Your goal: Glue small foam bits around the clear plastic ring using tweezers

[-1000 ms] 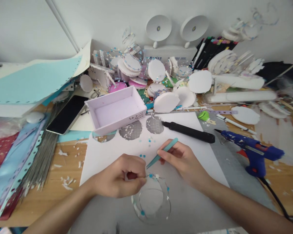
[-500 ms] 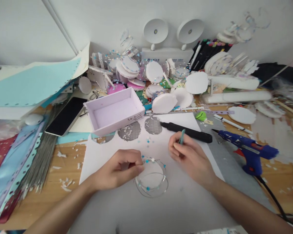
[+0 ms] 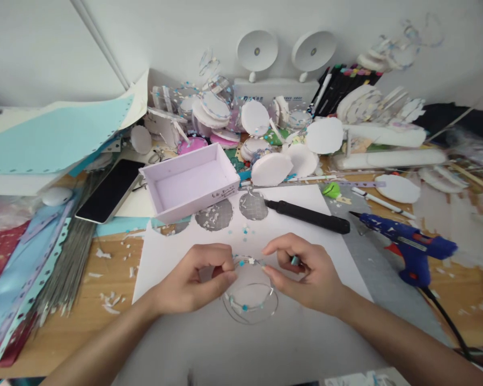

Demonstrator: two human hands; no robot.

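The left hand (image 3: 195, 281) and right hand (image 3: 306, 273) meet over a white sheet (image 3: 314, 236) at the near middle of the worktop (image 3: 100, 292), both on a clear ring (image 3: 250, 310) that stands on the sheet between them. The left fingers (image 3: 225, 265) are pinched shut on the upper rim at its left, thumb against forefinger. The right thumb and forefinger close on the same rim at its right. Held from both sides like this, the thin band probably keeps its round shape and does not tip. Small blue and white bits dot the rim, and nothing lies inside the ring: the sheet shows through it. The right hand also keeps teal tweezers (image 3: 294, 260) tucked under its curled back fingers with only the tip showing, likely to leave the fingertips free. Loose blue bits (image 3: 243, 231) lie on the sheet just beyond the hands. Round holes (image 3: 219, 214) along its far edge show a grey mat (image 3: 370, 257) flecked with scraps. A lilac box (image 3: 191, 185) sits at the sheet's far left corner, partly over one hole, open on top and empty as far as can be seen. A black tool (image 3: 308, 216) lies slanted beyond the right hand. A blue glue gun (image 3: 406, 244) rests on its stand further right, nozzle clear of the mat. White foam discs (image 3: 271, 169) and more decorated rings are heaped at the back, and a phone (image 3: 108, 188) lies face up left of the box.
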